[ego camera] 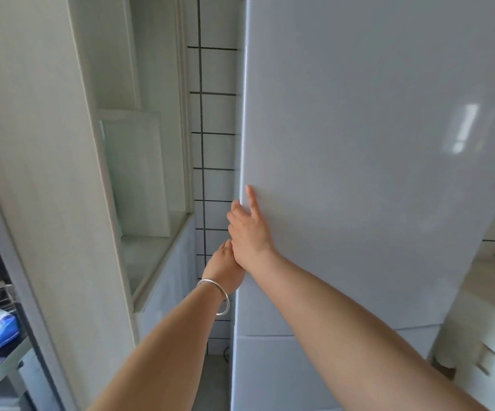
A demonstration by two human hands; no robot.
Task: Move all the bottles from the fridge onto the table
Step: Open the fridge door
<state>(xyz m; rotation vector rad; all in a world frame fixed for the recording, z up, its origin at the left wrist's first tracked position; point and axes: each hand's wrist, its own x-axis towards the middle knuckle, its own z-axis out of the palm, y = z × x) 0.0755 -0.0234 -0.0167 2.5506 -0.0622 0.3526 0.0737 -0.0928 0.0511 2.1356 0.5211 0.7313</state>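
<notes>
Head view: tall white fridge door [373, 173] fills the right half and is closed, so bottles and desk are not in view; bottles are presumably inside, can't confirm. Tiled wall [213, 114] shows in the gap left of the fridge, and a white cabinet [47, 173] with open shelves stands further left. Right hand [247, 229] is at the door's left edge, fingers curled round the edge, index finger straight along the face: grip grasping the door edge. Left hand [225, 269] sits just below it at the same edge, fingers hidden behind the right hand and the door, so its grip can't be told. Silver bangle [218, 295] on the left wrist. Step in hand: opening the fridge, task barely begun. Next move likely calls for a pull outward to break the seal and swing the door wide, then a reach in for the first bottle.
</notes>
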